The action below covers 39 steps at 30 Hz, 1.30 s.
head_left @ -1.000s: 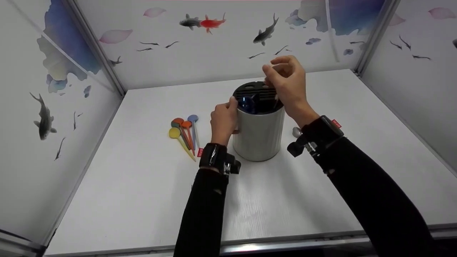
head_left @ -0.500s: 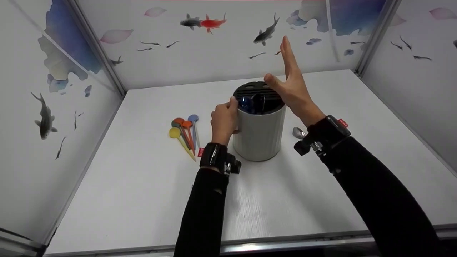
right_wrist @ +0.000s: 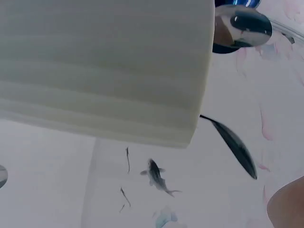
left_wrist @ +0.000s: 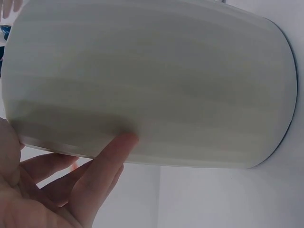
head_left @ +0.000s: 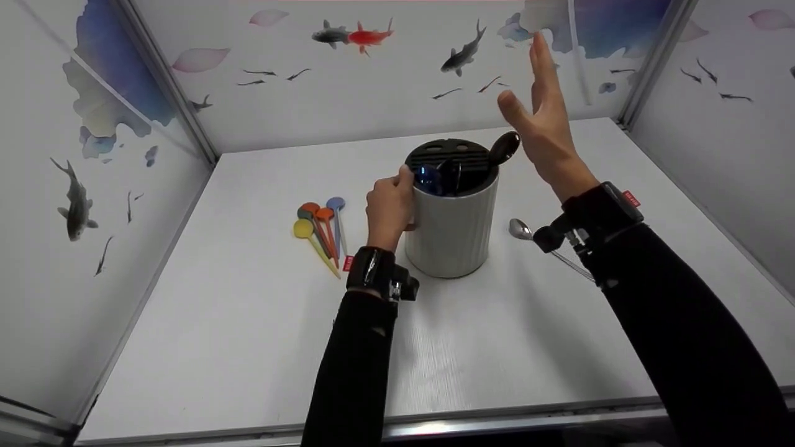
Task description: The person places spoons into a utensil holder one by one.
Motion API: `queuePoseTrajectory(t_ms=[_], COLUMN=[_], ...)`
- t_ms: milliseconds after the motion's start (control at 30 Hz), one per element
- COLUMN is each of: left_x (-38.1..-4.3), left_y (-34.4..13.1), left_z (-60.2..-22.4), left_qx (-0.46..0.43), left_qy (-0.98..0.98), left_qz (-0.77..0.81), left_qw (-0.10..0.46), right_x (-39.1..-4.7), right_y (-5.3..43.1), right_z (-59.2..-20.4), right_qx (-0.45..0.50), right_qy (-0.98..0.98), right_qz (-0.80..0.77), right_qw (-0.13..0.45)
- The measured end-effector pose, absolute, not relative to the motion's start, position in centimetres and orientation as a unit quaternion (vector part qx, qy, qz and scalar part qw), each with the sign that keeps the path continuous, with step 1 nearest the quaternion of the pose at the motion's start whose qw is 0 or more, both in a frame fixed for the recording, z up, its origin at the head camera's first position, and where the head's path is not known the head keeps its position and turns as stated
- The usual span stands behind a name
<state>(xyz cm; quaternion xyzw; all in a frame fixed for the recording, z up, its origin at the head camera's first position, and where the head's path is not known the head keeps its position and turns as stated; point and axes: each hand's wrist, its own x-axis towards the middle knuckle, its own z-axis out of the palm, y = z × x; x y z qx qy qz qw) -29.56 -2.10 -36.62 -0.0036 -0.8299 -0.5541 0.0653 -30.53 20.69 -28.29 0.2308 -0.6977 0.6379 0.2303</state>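
Utensil holder (head_left: 452,242): satin, faintly ribbed wall, with a plastic-looking slotted lid (head_left: 448,159). Dark spoon (head_left: 504,148) at its right: glossy. Silver spoon (head_left: 520,229), right: polished metal. Tabletop (head_left: 248,347): finely grained, with a soft sheen. Sleeves (head_left: 357,360): matt cloth.

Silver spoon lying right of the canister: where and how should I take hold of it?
Probably mid-handle, pinched from above and the right with the right hand. The silver spoon lies on the table, bowl toward the canister, its slim handle slanting away toward the right sleeve.
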Motion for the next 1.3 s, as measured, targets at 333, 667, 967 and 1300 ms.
queuePoseTrajectory(t_ms=[333, 667, 967, 1300], left_x=[-29.3, -29.3, -29.5, -29.6], left_y=[-2.1, -2.1, -2.1, -2.2], left_z=[-36.6, -36.5, -36.5, -36.7], left_qx=[-0.009, -0.003, -0.005, -0.003], left_qy=[-0.827, -0.828, -0.828, -0.827], left_qz=[-0.558, -0.558, -0.557, -0.560], left_qw=[0.070, 0.061, 0.062, 0.056], right_x=[-31.9, -32.6, -32.6, -31.4], right_y=[25.5, 28.5, 28.9, 29.8], right_z=[-31.0, -37.0, -40.7, -44.3], right_qx=[0.139, 0.040, 0.014, 0.001], right_qy=[-0.691, -0.840, -0.929, -0.962], right_qz=[0.665, 0.513, 0.369, 0.240], right_qw=[0.247, 0.169, 0.025, -0.129])
